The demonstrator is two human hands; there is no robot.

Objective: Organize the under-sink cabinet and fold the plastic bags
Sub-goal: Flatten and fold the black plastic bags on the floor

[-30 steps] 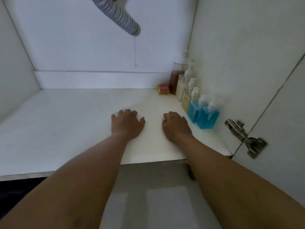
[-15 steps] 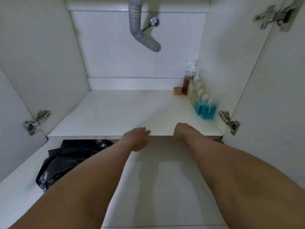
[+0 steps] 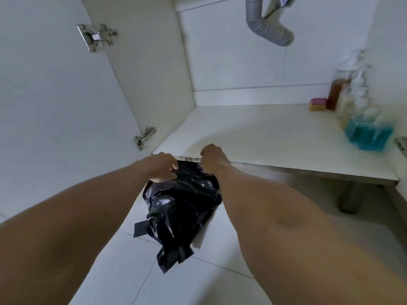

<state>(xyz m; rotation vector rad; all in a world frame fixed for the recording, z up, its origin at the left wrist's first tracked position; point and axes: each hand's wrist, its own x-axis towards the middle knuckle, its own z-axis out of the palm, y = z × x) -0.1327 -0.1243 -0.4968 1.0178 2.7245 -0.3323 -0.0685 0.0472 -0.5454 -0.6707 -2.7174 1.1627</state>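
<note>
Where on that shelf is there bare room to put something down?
The shelf is bare from the left wall across its middle to the sponge. The right side is crowded with bottles. On the floor, the black bag takes the spot below the shelf's left front edge.

- The plastic bags (image 3: pixel 182 201) lie centre frame on the floor tiles (image 3: pixel 198 282), before the cabinet shelf (image 3: pixel 264 137).
- At right, bottles (image 3: pixel 361 119) stand on that shelf, a sponge (image 3: pixel 317 104) just left of them.

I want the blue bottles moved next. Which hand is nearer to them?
Right. The right hand sits left of the blue bottles, at the shelf edge; the left hand is farther left, holding the black bag.
</note>
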